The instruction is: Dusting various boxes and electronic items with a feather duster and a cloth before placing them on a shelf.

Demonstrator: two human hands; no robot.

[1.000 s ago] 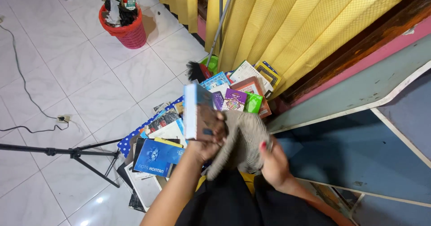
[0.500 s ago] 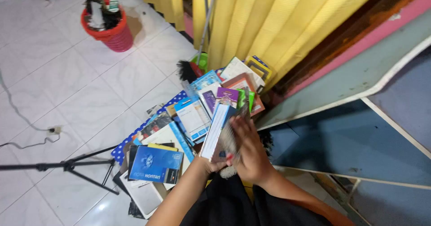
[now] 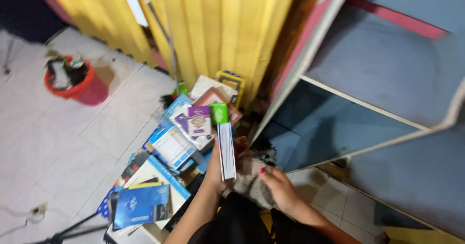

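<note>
Book (image 3: 226, 149) in my left hand (image 3: 216, 169), held upright with its page edge toward the camera and a blue cover at the side; my fingers are clamped around its lower part, thumb side toward me. My right hand (image 3: 281, 188) is closed on a grey-brown knitted cloth (image 3: 249, 182), which is pressed against the book's far face, so both hands sit close together just above my dark lap. Below and beyond them a heap of books (image 3: 189, 127) is spread over the white tiled floor (image 3: 63, 137), in front of a yellow curtain (image 3: 208, 26). A blue shelf unit (image 3: 358, 103) stands open to my right, and a red basket (image 3: 77, 84) sits well apart, to the left. I judge the book stiff and fairly light, with a smooth cover that could slide, so a grip across the spine or lower edge seems best. The cloth looks soft and limp, easy to bunch in the palm. The picture is blurred, so finer detail escapes me.
</note>
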